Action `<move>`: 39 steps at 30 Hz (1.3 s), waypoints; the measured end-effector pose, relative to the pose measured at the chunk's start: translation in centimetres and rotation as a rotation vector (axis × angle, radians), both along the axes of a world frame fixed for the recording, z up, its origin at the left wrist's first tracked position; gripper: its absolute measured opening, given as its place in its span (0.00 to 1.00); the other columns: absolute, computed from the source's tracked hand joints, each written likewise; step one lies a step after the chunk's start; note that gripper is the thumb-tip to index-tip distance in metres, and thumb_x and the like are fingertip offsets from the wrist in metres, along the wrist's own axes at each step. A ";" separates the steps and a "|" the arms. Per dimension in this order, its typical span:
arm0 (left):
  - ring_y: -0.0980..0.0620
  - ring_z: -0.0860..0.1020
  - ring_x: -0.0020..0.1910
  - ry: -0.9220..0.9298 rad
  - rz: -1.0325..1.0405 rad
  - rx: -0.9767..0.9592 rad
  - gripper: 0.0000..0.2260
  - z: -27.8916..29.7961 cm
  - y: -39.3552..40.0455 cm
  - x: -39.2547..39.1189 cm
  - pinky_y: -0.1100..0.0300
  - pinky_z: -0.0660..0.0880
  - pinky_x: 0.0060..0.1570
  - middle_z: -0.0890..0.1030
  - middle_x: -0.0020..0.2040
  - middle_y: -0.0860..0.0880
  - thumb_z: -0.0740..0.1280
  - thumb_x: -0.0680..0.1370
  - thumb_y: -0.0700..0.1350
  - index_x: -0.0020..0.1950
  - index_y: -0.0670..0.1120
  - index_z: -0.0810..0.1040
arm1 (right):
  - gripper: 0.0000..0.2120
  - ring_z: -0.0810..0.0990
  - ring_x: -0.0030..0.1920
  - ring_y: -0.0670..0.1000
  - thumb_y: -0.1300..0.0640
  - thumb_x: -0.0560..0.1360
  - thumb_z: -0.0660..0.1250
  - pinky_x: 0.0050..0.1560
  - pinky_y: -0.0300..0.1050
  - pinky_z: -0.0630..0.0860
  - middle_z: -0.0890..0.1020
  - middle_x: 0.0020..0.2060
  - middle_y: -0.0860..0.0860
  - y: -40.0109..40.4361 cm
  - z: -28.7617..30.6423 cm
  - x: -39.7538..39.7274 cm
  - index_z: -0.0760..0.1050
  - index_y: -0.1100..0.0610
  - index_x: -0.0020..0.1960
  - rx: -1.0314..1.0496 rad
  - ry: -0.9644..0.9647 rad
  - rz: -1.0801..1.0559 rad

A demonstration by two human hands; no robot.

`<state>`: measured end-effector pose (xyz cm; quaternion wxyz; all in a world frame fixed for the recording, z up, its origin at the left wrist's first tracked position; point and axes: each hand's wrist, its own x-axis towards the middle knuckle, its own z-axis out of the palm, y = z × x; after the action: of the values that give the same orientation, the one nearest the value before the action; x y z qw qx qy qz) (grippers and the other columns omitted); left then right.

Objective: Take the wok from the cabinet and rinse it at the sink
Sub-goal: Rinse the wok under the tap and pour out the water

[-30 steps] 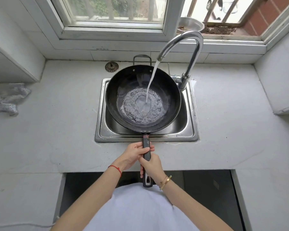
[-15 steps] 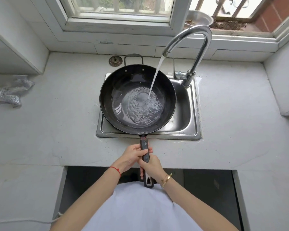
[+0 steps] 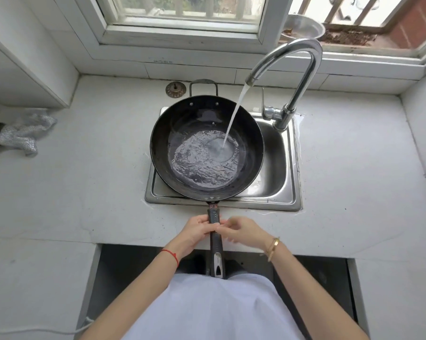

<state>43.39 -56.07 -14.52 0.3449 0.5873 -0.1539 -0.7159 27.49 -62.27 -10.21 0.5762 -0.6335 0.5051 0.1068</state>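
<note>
A black wok (image 3: 250,146) sits over the left part of the steel sink (image 3: 278,165), with water pooled in its bottom. A stream from the curved faucet (image 3: 302,67) falls into it right of centre. The wok's long black handle (image 3: 216,244) points back toward me over the counter edge. My left hand (image 3: 197,230) grips that handle near the pan. My right hand (image 3: 246,231) is blurred just right of the handle, off it, fingers loosely bent and holding nothing.
A round drain strainer (image 3: 174,89) lies on the counter behind the sink. A crumpled grey cloth (image 3: 23,133) is at the far left. A metal bowl (image 3: 302,28) stands on the window ledge. An open dark cabinet space (image 3: 133,266) lies below the counter edge.
My right hand has let go of the handle and moved slightly right. The wok has shifted left in the sink, so the water lands right of its centre.
</note>
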 end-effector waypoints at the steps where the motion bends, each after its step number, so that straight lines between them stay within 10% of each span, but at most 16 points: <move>1: 0.48 0.82 0.58 -0.006 -0.002 0.000 0.11 0.0 0.0 0.0 0.58 0.75 0.61 0.85 0.55 0.45 0.68 0.76 0.35 0.57 0.44 0.81 | 0.20 0.84 0.43 0.51 0.42 0.76 0.67 0.50 0.45 0.80 0.86 0.45 0.54 -1.8 0.8 -0.8 0.81 0.60 0.52 -0.063 0.012 0.010; 7: 0.47 0.82 0.58 -0.065 0.016 0.023 0.17 0.1 -0.3 0.1 0.63 0.78 0.52 0.85 0.57 0.46 0.70 0.76 0.35 0.64 0.41 0.77 | 0.13 0.80 0.55 0.53 0.54 0.79 0.65 0.59 0.48 0.76 0.83 0.54 0.55 -15.0 4.6 -2.0 0.78 0.60 0.60 -0.727 0.023 -0.240; 13: 0.44 0.83 0.56 -0.062 0.066 0.042 0.14 -0.1 -0.4 -0.1 0.52 0.77 0.62 0.85 0.55 0.45 0.69 0.76 0.35 0.61 0.43 0.78 | 0.21 0.68 0.69 0.61 0.65 0.78 0.59 0.73 0.51 0.63 0.73 0.67 0.63 -27.0 4.6 1.2 0.68 0.66 0.70 -1.080 0.164 0.109; 20: 0.48 0.84 0.54 -0.064 0.073 0.052 0.12 -0.6 -0.5 0.0 0.59 0.80 0.52 0.87 0.51 0.49 0.71 0.75 0.37 0.57 0.48 0.80 | 0.26 0.56 0.77 0.60 0.65 0.78 0.59 0.76 0.56 0.58 0.63 0.76 0.59 -32.4 2.8 2.9 0.61 0.65 0.75 -1.084 0.457 0.462; 31: 0.51 0.84 0.54 -0.049 0.047 0.045 0.12 -0.5 -0.3 0.3 0.62 0.79 0.51 0.87 0.52 0.49 0.71 0.75 0.37 0.58 0.47 0.80 | 0.24 0.54 0.78 0.63 0.60 0.78 0.61 0.77 0.58 0.52 0.68 0.73 0.59 -31.5 2.8 1.4 0.66 0.66 0.72 -1.122 0.452 0.289; 39: 0.54 0.83 0.54 -0.093 0.003 0.010 0.13 0.0 -0.3 0.4 0.67 0.78 0.48 0.85 0.56 0.47 0.71 0.76 0.37 0.60 0.45 0.79 | 0.05 0.77 0.47 0.60 0.64 0.76 0.65 0.52 0.56 0.75 0.81 0.44 0.60 -15.2 1.6 -1.6 0.78 0.65 0.48 -1.119 0.018 -0.083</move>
<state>43.76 -56.39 -14.52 0.3354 0.6218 -0.1653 -0.6882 25.94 -77.43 -8.66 0.1515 -0.8215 0.5141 -0.1948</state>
